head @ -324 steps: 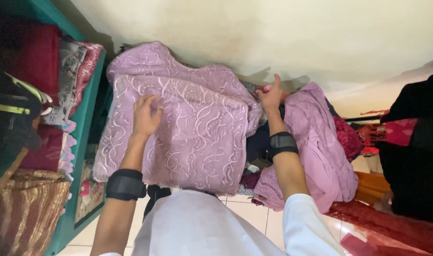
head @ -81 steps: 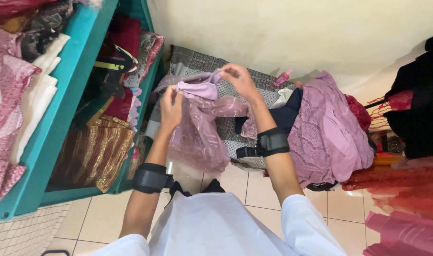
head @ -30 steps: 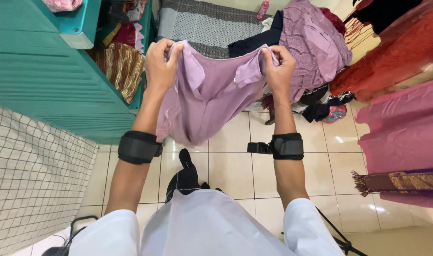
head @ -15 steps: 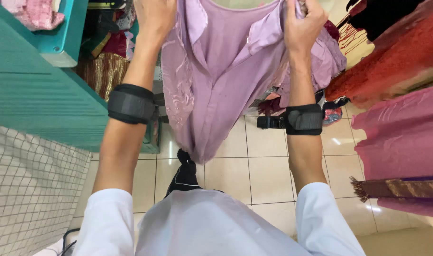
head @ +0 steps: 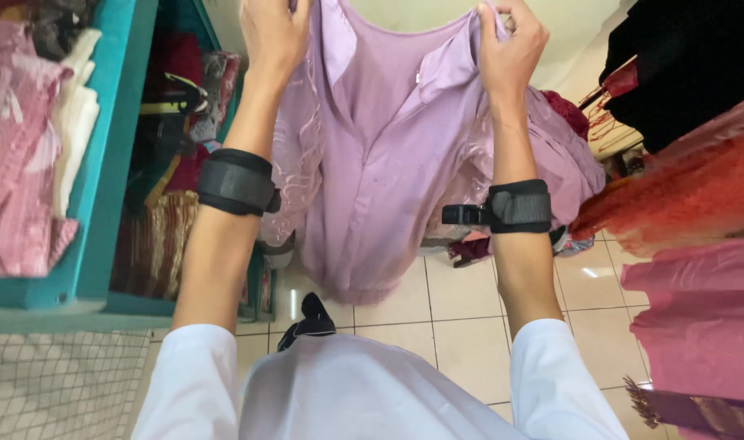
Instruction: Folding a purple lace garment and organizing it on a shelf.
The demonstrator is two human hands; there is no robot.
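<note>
A lilac garment (head: 380, 163) with an embroidered sheer panel hangs in front of me, held up by its top corners. My left hand (head: 272, 37) grips the left shoulder near the top edge of the view. My right hand (head: 510, 45) pinches the right shoulder. The cloth drops down to about knee height above the tiled floor (head: 445, 318). Both my wrists wear black straps.
A teal shelf unit (head: 111, 163) packed with folded fabrics stands at my left. Red and pink garments (head: 690, 244) hang at the right, with a dark one (head: 690, 57) above. A heap of lilac cloth (head: 572, 155) lies behind the held piece.
I lifted the lilac garment from the pile, turned away from it and raised the piece higher. Over the last second my hands have gone up to the top of the view.
</note>
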